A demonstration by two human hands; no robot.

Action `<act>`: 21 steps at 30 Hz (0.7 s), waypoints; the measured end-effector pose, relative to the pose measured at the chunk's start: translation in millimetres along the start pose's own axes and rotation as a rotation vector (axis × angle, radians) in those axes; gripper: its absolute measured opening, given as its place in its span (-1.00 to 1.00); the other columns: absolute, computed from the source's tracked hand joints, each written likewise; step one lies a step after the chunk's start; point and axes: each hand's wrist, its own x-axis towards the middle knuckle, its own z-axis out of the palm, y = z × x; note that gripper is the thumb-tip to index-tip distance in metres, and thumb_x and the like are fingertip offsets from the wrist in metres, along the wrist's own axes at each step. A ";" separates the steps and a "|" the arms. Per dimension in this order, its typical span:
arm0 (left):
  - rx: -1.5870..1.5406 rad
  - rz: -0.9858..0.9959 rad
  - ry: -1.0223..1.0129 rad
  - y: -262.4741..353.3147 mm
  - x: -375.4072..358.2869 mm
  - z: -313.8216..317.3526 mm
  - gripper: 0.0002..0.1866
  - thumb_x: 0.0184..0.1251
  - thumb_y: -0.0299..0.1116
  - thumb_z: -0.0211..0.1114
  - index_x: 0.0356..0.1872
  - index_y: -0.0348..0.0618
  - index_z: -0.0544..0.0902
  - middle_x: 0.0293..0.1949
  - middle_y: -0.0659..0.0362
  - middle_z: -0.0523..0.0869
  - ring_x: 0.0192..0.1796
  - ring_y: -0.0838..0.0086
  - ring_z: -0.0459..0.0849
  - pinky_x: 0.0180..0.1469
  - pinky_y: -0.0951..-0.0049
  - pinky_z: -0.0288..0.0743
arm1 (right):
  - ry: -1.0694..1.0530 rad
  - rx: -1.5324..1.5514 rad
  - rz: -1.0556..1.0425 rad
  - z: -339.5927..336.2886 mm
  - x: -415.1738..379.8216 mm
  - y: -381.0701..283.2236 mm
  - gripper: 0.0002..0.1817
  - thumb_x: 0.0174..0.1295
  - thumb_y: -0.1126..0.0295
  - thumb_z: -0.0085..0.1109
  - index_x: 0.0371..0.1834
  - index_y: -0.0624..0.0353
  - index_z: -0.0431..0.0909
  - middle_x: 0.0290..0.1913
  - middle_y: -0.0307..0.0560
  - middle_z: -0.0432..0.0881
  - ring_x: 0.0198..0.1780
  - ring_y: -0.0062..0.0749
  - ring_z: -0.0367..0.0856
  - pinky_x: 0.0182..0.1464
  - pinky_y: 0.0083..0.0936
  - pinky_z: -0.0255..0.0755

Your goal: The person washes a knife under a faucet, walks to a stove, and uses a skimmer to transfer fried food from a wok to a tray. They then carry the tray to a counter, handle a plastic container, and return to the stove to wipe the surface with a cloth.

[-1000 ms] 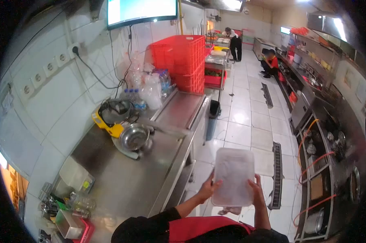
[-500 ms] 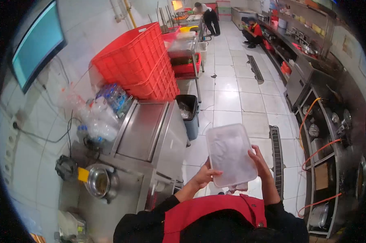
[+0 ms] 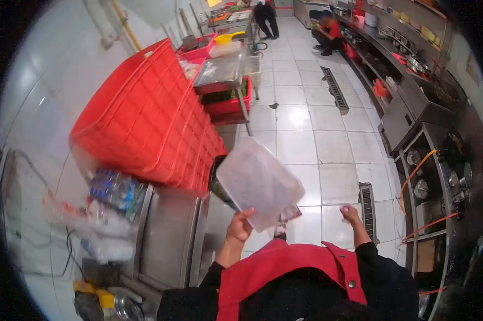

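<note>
A translucent white plastic container [image 3: 260,182] is held out in front of my body, tilted to the left. My left hand [image 3: 239,230] grips its lower left corner, thumb on the near face. Apart from the container, to its right, my right hand [image 3: 352,216] hangs over the tiled floor with its fingers curled; whether anything is in it is too small to tell. Behind the container's left side a dark bin [image 3: 218,184] is partly hidden.
Stacked red crates [image 3: 145,112] rise at the left beside a steel counter [image 3: 169,235] and plastic bottles [image 3: 115,190]. A metal shelf [image 3: 436,230] with orange hoses lines the right. Further off, one person [image 3: 329,35] crouches and another [image 3: 265,20] stands.
My right hand has let go of the container and moved away to the right. The container has shifted left and tilted in my left hand. The view has moved forward, nearer the crates.
</note>
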 end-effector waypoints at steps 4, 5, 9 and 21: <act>-0.081 -0.051 0.106 59.1 111.4 35.0 -0.53 -0.07 -0.53 0.16 -0.02 -0.20 0.32 -0.09 0.13 0.45 -0.01 0.31 0.40 0.05 0.28 0.25 | -0.007 0.821 0.311 -33.3 -34.7 146.9 -0.81 -0.07 0.27 0.05 -0.46 0.12 0.36 -0.58 -0.21 0.38 -0.64 -0.51 0.32 -0.65 -0.53 0.28; -0.054 0.006 0.100 71.4 139.6 41.4 -0.52 -0.06 -0.50 0.17 -0.01 -0.21 0.31 -0.08 0.14 0.45 -0.02 0.31 0.41 0.05 0.28 0.25 | -0.110 0.838 0.073 -17.6 -3.0 205.2 -0.73 -0.11 0.29 0.10 -0.36 0.14 0.33 -0.56 -0.18 0.40 -0.62 -0.48 0.36 -0.65 -0.52 0.30; -0.006 0.060 0.066 119.3 246.4 78.1 -0.52 -0.04 -0.44 0.18 0.00 -0.21 0.30 -0.06 0.15 0.44 -0.02 0.31 0.41 0.04 0.24 0.26 | -0.061 0.866 0.122 72.1 47.2 163.5 -0.74 -0.11 0.29 0.09 -0.37 0.14 0.34 -0.57 -0.17 0.40 -0.63 -0.45 0.37 -0.65 -0.50 0.31; 0.052 0.182 0.089 201.5 538.1 135.5 -0.53 0.01 -0.36 0.18 0.00 -0.16 0.30 -0.06 0.14 0.43 0.00 0.30 0.39 0.04 0.18 0.24 | -0.132 0.701 0.156 -94.0 397.4 -68.6 -0.80 -0.08 0.31 0.06 -0.40 0.13 0.35 -0.61 -0.11 0.39 -0.65 -0.31 0.42 -0.65 -0.40 0.35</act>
